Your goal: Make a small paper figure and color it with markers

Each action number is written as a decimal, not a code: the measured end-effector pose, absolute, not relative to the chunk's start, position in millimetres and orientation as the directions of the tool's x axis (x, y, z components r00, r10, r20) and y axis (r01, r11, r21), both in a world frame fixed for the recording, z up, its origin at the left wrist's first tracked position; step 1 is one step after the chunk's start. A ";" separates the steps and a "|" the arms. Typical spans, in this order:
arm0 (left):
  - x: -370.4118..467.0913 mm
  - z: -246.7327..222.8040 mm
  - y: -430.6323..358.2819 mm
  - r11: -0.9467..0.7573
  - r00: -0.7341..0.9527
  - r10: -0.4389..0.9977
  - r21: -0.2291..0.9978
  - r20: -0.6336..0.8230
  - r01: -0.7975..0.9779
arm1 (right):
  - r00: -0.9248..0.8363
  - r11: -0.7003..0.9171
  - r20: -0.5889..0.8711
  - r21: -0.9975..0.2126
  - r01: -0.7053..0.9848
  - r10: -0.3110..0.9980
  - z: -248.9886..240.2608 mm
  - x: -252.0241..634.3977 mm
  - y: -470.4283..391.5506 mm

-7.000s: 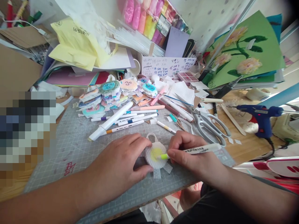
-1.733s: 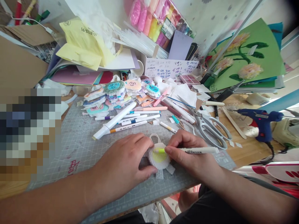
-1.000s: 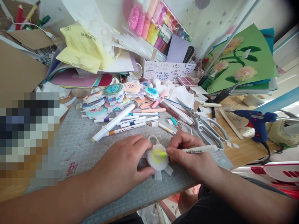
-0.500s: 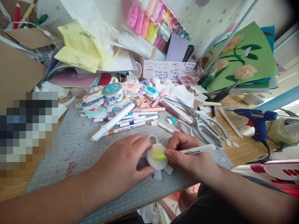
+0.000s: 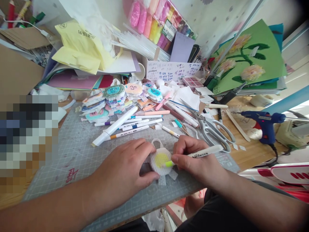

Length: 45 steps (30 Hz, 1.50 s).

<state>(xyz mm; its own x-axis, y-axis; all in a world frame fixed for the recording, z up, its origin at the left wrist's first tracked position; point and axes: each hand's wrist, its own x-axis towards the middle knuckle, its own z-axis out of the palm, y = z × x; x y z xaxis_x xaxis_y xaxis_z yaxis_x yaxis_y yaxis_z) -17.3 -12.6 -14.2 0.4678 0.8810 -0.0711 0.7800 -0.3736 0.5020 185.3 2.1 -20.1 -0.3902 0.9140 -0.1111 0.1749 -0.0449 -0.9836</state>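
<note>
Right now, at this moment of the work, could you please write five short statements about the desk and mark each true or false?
1. The right hand holds a marker with a yellow-green end. True.
2. The left hand grips the scissors. False: it holds the edge of a round white piece; neither hand holds the scissors.
3. A yellow patch shows on the round white piece. True.
4. The blue glue gun is on the person's left side. False: it is on the right, past the scissors.
5. Several pens lie on the gridded mat. True.
</note>
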 end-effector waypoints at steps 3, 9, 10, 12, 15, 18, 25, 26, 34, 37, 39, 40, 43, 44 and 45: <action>-16.3 -13.3 -13.0 -0.365 0.464 0.882 0.511 -0.077 0.778 | -0.373 -0.038 -0.102 -0.984 0.175 0.922 -22.4 187.5 2.3; -15.6 -12.9 -13.7 -0.370 0.470 0.879 0.504 -0.083 0.781 | -0.270 -0.072 -0.074 -0.997 0.015 0.960 -34.0 192.8 6.0; -15.7 -13.0 -13.4 -0.369 0.470 0.878 0.504 -0.086 0.781 | -0.267 -0.081 -0.075 -0.997 -0.012 0.961 -34.2 192.7 6.7; -16.0 -13.4 -12.8 -0.365 0.470 0.878 0.507 -0.091 0.781 | -0.299 -0.079 -0.080 -0.997 0.016 0.951 -32.4 191.9 7.6; -16.7 -14.1 -12.6 -0.366 0.473 0.876 0.514 -0.090 0.776 | -0.329 -0.045 -0.076 -0.994 0.101 0.941 -29.7 191.3 7.9; -17.4 -14.8 -13.5 -0.370 0.472 0.878 0.512 -0.081 0.775 | -0.258 -0.069 -0.071 -0.998 0.015 0.964 -32.2 191.7 7.7; -17.2 -16.0 -13.8 -0.378 0.468 0.881 0.503 -0.060 0.777 | -0.253 -0.013 -0.038 -0.995 0.099 0.967 -31.7 185.8 7.5; -17.2 -16.3 -13.7 -0.381 0.470 0.881 0.503 -0.058 0.776 | -0.252 -0.004 -0.034 -0.993 0.120 0.967 -30.5 185.0 7.8; -19.2 -20.4 -13.9 -0.408 0.484 0.875 0.503 -0.023 0.762 | -0.205 -0.055 -0.060 -0.998 0.027 0.977 -35.2 190.7 9.6; -19.3 -21.7 -13.8 -0.414 0.487 0.873 0.507 -0.013 0.756 | -0.231 -0.083 -0.083 -0.997 0.011 0.969 -37.5 193.6 8.4; -19.1 -22.0 -13.4 -0.411 0.485 0.874 0.510 -0.014 0.755 | -0.250 -0.104 -0.102 -0.995 0.005 0.963 -37.6 194.7 7.1; -19.0 -21.9 -13.3 -0.409 0.484 0.875 0.512 -0.017 0.756 | -0.258 -0.112 -0.109 -0.994 0.002 0.960 -37.4 195.1 6.3; -18.5 -20.8 -13.0 -0.402 0.480 0.877 0.511 -0.025 0.760 | -0.284 -0.107 -0.102 -0.994 -0.003 0.954 -34.6 194.6 3.7; -18.4 -20.2 -12.9 -0.400 0.479 0.877 0.510 -0.027 0.762 | -0.295 -0.103 -0.098 -0.995 0.000 0.950 -33.0 193.9 2.8; -18.2 -19.6 -12.8 -0.399 0.479 0.877 0.508 -0.031 0.764 | -0.307 -0.099 -0.096 -0.995 0.008 0.947 -31.0 192.9 2.0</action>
<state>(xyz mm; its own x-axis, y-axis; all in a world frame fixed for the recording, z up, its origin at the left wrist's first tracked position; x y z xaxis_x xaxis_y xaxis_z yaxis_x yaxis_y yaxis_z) -18.2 -12.8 -19.6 0.4788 0.8774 -0.0306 0.7635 -0.3989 0.5078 192.9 2.0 -31.0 -0.3074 0.9467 -0.0963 0.0078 -0.0987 -0.9951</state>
